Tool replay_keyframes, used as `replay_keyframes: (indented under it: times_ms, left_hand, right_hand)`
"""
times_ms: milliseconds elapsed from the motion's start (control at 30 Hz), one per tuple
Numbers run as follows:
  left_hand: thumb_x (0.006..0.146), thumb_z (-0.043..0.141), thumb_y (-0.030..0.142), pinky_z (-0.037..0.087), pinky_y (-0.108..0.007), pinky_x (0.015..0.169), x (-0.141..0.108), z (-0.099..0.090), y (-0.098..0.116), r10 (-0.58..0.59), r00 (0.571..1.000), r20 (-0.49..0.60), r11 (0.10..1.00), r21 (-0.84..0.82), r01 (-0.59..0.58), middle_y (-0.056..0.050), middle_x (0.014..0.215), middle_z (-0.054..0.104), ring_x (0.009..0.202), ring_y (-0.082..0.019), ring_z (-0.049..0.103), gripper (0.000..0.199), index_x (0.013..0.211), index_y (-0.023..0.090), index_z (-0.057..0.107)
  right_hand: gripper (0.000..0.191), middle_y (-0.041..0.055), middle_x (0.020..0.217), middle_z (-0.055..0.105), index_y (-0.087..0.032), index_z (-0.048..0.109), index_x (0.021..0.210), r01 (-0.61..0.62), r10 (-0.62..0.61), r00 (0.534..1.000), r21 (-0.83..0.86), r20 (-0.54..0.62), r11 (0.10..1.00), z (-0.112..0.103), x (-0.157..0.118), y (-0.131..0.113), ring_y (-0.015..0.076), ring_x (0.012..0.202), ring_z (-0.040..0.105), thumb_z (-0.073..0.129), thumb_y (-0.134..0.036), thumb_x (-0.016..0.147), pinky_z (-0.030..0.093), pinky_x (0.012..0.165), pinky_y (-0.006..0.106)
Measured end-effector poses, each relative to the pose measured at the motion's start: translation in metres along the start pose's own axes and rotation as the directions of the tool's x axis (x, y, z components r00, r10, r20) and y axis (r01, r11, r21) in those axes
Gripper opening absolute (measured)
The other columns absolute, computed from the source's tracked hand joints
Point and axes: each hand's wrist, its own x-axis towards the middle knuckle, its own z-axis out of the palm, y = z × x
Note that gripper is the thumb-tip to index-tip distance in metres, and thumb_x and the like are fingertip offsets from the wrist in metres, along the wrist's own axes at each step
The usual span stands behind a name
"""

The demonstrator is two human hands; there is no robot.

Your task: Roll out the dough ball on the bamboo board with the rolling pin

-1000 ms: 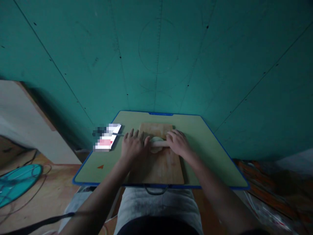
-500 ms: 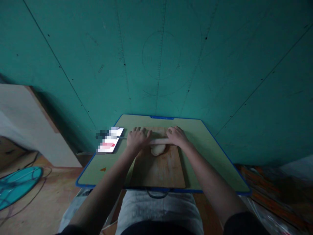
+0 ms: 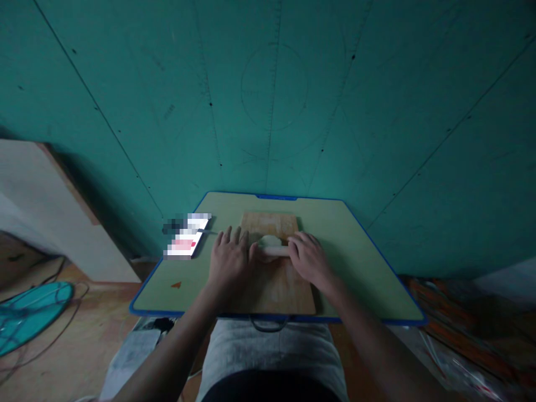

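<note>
A pale rolling pin lies crosswise over a flattened piece of dough on a wooden cutting board. My left hand covers the pin's left end, thumb along it and fingers reaching forward. Over the right end, my right hand curls its fingers round the pin. The dough shows mostly beyond the pin, with a thin edge on the near side. Both ends of the pin are hidden under my hands.
The board sits on a small blue-edged folding table. A lit phone, partly pixelated, lies at the left, with a thin grey strip beside it. A green wall rises behind. An orange scrap lies front left.
Both hands have drawn the rolling pin toward me, from the dough's far edge across to its near part. The view has tilted slightly.
</note>
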Motion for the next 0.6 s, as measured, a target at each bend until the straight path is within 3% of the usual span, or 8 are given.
replay_keyframes:
  times_ms: [133,233,433,500,600]
  left_hand:
    - [0.098,0.038,0.045,0.033,-0.052,0.11,-0.019,0.002,0.001,0.033,0.999,-0.015,0.999,0.006,-0.033,-0.02,0.14,0.056,0.134,-0.039,0.044,0.055,0.135,0.008,0.053]
    - [0.099,0.036,0.046,0.032,-0.054,0.11,-0.019,0.002,0.002,0.037,0.999,-0.014,0.999,0.004,-0.037,-0.021,0.143,0.053,0.136,-0.039,0.041,0.057,0.139,0.008,0.049]
    - [0.101,0.031,0.045,0.042,-0.051,0.098,0.022,0.006,0.001,-0.004,0.995,0.097,1.0,-0.029,0.006,-0.019,0.126,0.066,0.122,-0.037,0.056,0.051,0.128,0.012,0.059]
    - [0.101,0.03,0.043,0.046,-0.047,0.091,0.038,0.01,-0.001,0.001,0.99,0.139,0.998,-0.062,0.007,-0.017,0.113,0.071,0.111,-0.035,0.063,0.049,0.116,0.014,0.066]
    - [0.102,0.029,0.038,0.05,-0.04,0.081,0.058,0.013,-0.004,0.023,0.988,0.151,0.995,-0.096,-0.009,-0.014,0.096,0.073,0.094,-0.029,0.068,0.046,0.098,0.015,0.069]
  right_hand:
    - [0.039,0.0133,0.132,0.062,-0.014,0.064,0.123,0.027,-0.023,0.999,0.066,-0.049,0.997,0.007,-0.025,-0.001,0.0247,0.126,0.051,0.035,-0.025,0.1,0.037,0.109,0.04]
    - [0.039,0.0119,0.131,0.064,-0.016,0.065,0.123,0.058,-0.053,0.997,0.091,-0.049,0.994,0.009,-0.024,0.002,0.0236,0.127,0.051,0.035,-0.026,0.1,0.037,0.11,0.04]
    - [0.038,0.0111,0.115,0.069,-0.018,0.071,0.102,-0.035,0.035,0.999,-0.011,0.032,0.999,0.002,0.03,0.008,0.0225,0.113,0.057,0.035,-0.03,0.102,0.036,0.103,0.036]
    - [0.038,0.0107,0.113,0.068,-0.019,0.071,0.102,-0.05,0.05,0.999,-0.044,-0.008,0.998,-0.002,0.045,0.005,0.0225,0.109,0.057,0.035,-0.031,0.103,0.037,0.098,0.036]
    - [0.038,0.0104,0.107,0.069,-0.02,0.071,0.1,0.02,-0.029,0.996,-0.106,-0.089,0.994,-0.006,0.051,-0.004,0.0228,0.104,0.058,0.036,-0.035,0.103,0.037,0.093,0.036]
